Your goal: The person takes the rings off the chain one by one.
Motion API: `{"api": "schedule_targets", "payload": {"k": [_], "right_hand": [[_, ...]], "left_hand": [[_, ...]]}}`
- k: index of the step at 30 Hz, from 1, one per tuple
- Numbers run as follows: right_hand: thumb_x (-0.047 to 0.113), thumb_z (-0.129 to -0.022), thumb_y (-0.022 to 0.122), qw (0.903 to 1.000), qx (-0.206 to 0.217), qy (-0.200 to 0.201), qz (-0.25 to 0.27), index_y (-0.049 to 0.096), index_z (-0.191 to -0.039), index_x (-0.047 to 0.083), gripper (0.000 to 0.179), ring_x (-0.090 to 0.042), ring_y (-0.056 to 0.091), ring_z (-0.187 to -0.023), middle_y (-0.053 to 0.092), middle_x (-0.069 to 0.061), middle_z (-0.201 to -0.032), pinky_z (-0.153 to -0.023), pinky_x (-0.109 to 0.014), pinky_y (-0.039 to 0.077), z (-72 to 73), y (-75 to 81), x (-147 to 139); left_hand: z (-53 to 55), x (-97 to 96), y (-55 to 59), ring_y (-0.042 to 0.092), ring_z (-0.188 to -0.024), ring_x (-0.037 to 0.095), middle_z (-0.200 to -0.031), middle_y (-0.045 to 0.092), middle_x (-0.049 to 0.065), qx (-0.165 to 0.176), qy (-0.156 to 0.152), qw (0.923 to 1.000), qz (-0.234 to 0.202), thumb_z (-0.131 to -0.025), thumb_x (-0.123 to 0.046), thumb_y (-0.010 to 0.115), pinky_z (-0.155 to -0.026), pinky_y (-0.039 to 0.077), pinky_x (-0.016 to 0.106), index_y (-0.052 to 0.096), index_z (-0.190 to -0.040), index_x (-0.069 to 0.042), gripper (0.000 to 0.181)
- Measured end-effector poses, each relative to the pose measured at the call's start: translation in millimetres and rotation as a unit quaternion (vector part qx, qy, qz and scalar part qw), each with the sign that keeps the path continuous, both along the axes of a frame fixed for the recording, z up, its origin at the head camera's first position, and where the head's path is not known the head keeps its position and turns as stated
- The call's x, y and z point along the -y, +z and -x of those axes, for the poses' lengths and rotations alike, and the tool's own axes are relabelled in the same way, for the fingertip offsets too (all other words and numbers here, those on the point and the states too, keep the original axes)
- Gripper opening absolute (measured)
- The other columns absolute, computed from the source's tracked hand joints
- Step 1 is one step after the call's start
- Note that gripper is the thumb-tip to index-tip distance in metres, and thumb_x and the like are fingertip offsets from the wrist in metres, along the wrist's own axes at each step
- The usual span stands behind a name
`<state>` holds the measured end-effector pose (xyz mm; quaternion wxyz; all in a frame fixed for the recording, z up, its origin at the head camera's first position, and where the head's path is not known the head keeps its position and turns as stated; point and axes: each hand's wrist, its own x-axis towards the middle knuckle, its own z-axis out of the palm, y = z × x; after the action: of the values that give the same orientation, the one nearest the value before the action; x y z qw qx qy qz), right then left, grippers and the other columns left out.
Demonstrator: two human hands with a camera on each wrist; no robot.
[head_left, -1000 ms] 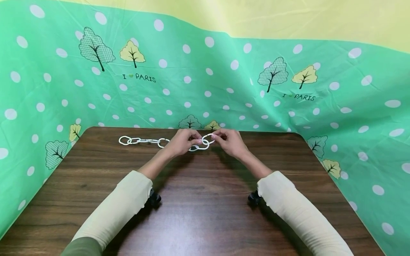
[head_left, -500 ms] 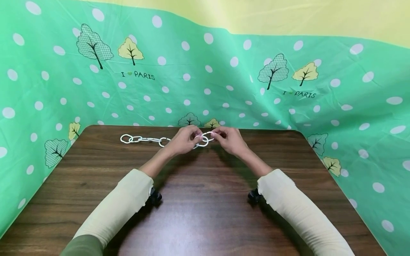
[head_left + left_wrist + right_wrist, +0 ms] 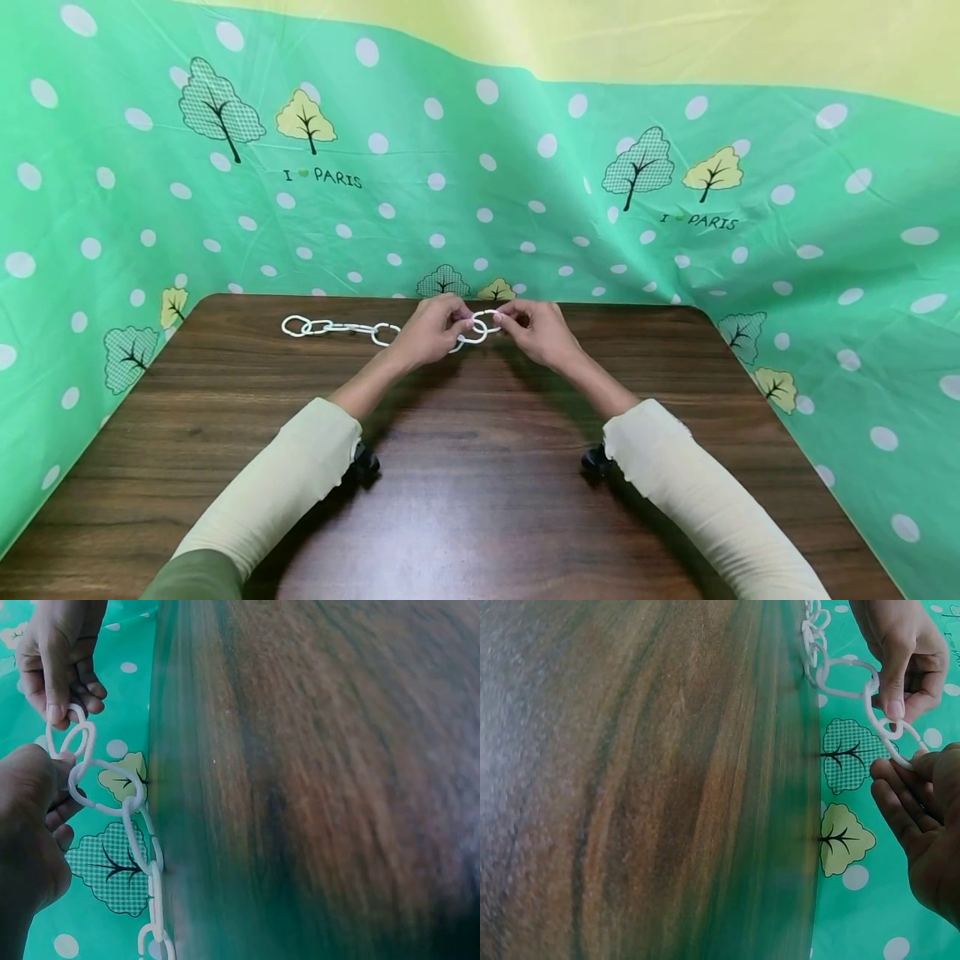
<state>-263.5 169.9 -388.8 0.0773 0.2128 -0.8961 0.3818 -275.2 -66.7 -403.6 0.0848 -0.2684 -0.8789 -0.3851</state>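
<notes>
A chain of white links [image 3: 352,327] lies along the far part of the table, its left portion resting flat. Near the chain's right end, my left hand [image 3: 431,329] pinches a link between thumb and fingers. My right hand [image 3: 543,335] pinches the end link [image 3: 489,312], which passes through the link at my left fingertips. In the right wrist view, the end link [image 3: 900,760] runs into my right fingers. A narrow gap shows in the end link's upper side in the head view. Part of the chain is hidden behind my left hand.
The brown wooden table [image 3: 480,467] ends just beyond my hands. A green dotted cloth [image 3: 420,200] with printed trees hangs behind and at both sides. Dark wrist devices [image 3: 365,464] sit under both pale sleeves [image 3: 277,475].
Both hands keep their grip and stay nearly in place. The linked pieces between them have shifted slightly and tilted closer to my left fingertips. The head view has tipped a little.
</notes>
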Motion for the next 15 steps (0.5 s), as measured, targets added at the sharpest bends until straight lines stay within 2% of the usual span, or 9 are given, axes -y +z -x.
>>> {"api": "schedule_targets", "payload": {"k": [3, 6, 11, 15], "right_hand": [[0.020, -0.111, 0.074, 0.9998, 0.012, -0.002, 0.015, 0.084, -0.115, 0.001, 0.022, -0.038, 0.078, -0.081, 0.085, -0.021, -0.096, -0.059, -0.021, 0.046, -0.9, 0.3, 0], [0.020, -0.112, 0.073, 0.9994, 0.023, -0.008, 0.025, 0.084, -0.116, 0.001, 0.022, -0.044, 0.079, -0.087, 0.085, -0.022, -0.097, -0.059, -0.021, 0.046, -2.1, 0.7, -2], [0.022, -0.113, 0.072, 0.9992, 0.027, -0.021, 0.022, 0.084, -0.118, 0.003, 0.023, -0.043, 0.080, -0.093, 0.085, -0.021, -0.102, -0.064, -0.022, 0.050, -2.4, -0.2, -10], [0.025, -0.113, 0.073, 0.9989, 0.029, -0.034, 0.008, 0.084, -0.118, 0.004, 0.024, -0.036, 0.081, -0.093, 0.086, -0.019, -0.102, -0.067, -0.023, 0.051, -3.6, -0.8, -19]], "left_hand": [[-0.1, 0.0, -0.8, 0.069, -0.096, 0.025, -0.103, 0.075, 0.011, -0.004, 0.002, 1.0000, -0.002, -0.105, -0.007, 0.078, -0.090, 0.060, 0.040, 0.079, -0.106, -0.002, 0.005], [-0.6, 0.2, -0.3, 0.070, -0.098, 0.025, -0.104, 0.076, 0.012, -0.006, 0.002, 1.0000, -0.005, -0.105, -0.010, 0.079, -0.092, 0.060, 0.042, 0.080, -0.107, -0.003, 0.007], [-1.8, 1.0, 1.7, 0.071, -0.096, 0.023, -0.103, 0.078, 0.011, -0.005, -0.002, 0.9999, -0.011, -0.106, -0.013, 0.080, -0.091, 0.060, 0.040, 0.082, -0.108, -0.004, 0.010], [-3.2, 1.8, 4.4, 0.068, -0.092, 0.021, -0.102, 0.078, 0.011, -0.001, -0.002, 0.9999, -0.016, -0.105, -0.012, 0.081, -0.085, 0.058, 0.036, 0.083, -0.108, -0.003, 0.010]]}}
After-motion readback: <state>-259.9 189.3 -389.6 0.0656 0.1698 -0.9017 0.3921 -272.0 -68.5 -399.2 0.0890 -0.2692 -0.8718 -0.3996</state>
